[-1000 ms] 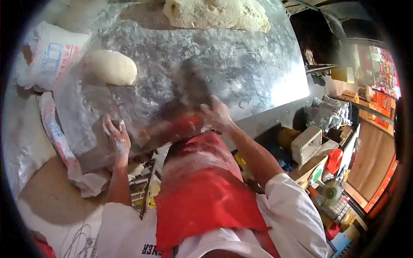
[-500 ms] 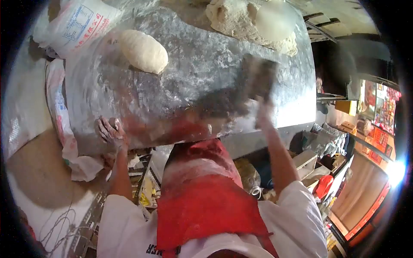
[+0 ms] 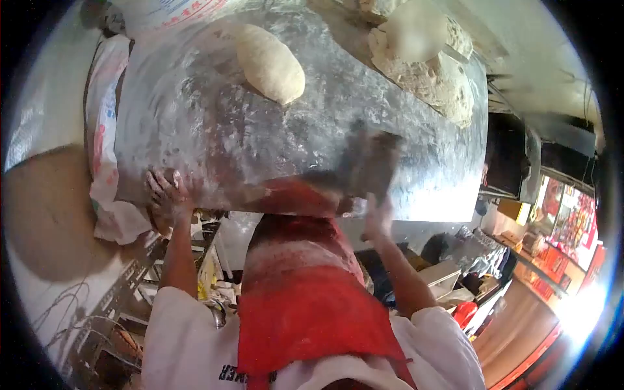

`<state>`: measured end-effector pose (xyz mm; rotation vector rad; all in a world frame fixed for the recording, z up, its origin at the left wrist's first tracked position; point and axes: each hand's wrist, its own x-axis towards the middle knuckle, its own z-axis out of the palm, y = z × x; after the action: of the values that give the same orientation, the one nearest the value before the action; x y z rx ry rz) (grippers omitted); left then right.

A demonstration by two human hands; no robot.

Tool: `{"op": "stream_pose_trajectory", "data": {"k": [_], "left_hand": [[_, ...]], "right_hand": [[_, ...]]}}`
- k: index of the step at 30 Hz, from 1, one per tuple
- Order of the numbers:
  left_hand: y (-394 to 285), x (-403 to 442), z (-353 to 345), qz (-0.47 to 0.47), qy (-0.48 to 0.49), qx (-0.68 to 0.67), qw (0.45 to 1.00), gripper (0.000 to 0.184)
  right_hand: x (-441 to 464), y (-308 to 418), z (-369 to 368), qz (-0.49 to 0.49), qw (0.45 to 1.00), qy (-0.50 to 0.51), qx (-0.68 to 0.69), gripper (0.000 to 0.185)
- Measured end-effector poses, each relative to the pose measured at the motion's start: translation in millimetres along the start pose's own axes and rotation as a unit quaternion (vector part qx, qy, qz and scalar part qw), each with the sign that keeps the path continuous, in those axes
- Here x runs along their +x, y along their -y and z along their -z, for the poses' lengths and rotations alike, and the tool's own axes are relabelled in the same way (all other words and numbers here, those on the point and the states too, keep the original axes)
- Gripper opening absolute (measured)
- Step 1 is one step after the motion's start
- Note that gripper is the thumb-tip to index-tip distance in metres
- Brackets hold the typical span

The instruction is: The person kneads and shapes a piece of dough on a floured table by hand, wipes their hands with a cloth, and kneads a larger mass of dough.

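Note:
My right hand (image 3: 378,220), blurred, grips the near end of a broad dark scraper (image 3: 377,159) over the metal worktop (image 3: 214,123). At the worktop's left front edge rests my left hand (image 3: 170,195), its fingers spread and dusted with flour, holding nothing. A smooth oval piece of dough (image 3: 270,64) lies beyond and between my hands. Farther back on the right is a larger rough mass of dough (image 3: 432,78), partly covered by a pale blurred spot.
A printed white sack (image 3: 169,14) stands at the back left, and another wrapping (image 3: 104,136) hangs along the left edge. Below the right edge are boxes (image 3: 442,276) and a red item (image 3: 463,313). A dark opening (image 3: 507,155) lies at the right.
The camera view has turned, so the dough appears farther right. My right hand and the scraper have swung right, then slightly back left. My left hand stays at the front edge.

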<state>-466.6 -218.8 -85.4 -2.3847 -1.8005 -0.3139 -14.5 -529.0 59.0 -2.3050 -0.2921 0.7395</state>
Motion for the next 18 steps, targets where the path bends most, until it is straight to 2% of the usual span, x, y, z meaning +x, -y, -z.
{"op": "stream_pose_trajectory", "data": {"k": [1, 3, 4, 5, 6, 7, 9, 10, 11, 12, 13, 15, 16, 18], "left_hand": [[-26, 8, 22, 0.016, -0.018, 0.021, 0.999, 0.070], [-23, 13, 28, 0.038, -0.047, 0.051, 0.997, 0.072], [-21, 20, 33, 0.025, 0.016, 0.093, 0.995, 0.072], [-17, 19, 41, 0.071, 0.061, -0.003, 0.996, 0.071], [-28, 29, 68, 0.124, 0.098, -0.093, 0.983, 0.071], [-9, 30, 57, 0.136, 0.092, -0.094, 0.982, 0.071], [39, 24, 22, 0.140, 0.057, -0.146, 0.978, 0.069], [42, 28, 28, 0.150, 0.060, -0.148, 0.976, 0.069], [45, 35, 32, 0.155, 0.055, -0.142, 0.976, 0.066], [49, 45, 30, 0.160, 0.046, -0.128, 0.978, 0.064], [54, 54, 31, 0.163, 0.038, -0.114, 0.979, 0.062], [65, 72, 31, 0.171, 0.019, -0.084, 0.982, 0.057], [70, 80, 31, 0.172, 0.012, -0.069, 0.983, 0.055], [76, 93, 29, 0.178, 0.008, -0.044, 0.983, 0.051]], "right_hand": [[-1, 18, -22, 0.032, 0.998, 0.038, -0.039, 0.040], [1, 63, -55, 0.077, 0.991, 0.079, -0.071, 0.039], [2, 86, -65, 0.077, 0.986, 0.141, -0.045, 0.038], [-2, 98, -72, 0.073, 0.976, 0.203, -0.023, 0.038], [-11, 99, -76, 0.150, 0.971, 0.169, -0.075, 0.032], [-19, 94, -71, 0.161, 0.968, 0.175, -0.079, 0.032], [-29, 80, -56, 0.239, 0.921, 0.234, -0.198, 0.026], [-34, 76, -51, 0.265, 0.899, 0.254, -0.239, 0.025], [-36, 75, -48, 0.392, 0.816, 0.281, -0.317, 0.026], [-33, 77, -47, 0.510, 0.708, 0.301, -0.385, 0.029], [-31, 83, -50, 0.512, 0.701, 0.304, -0.392, 0.029], [-23, 99, -63, 0.523, 0.604, 0.325, -0.506, 0.042], [-9, 93, -69, 0.612, 0.615, 0.248, -0.431, 0.039], [46, 85, -94, 0.618, 0.650, 0.185, -0.401, 0.036]]}}
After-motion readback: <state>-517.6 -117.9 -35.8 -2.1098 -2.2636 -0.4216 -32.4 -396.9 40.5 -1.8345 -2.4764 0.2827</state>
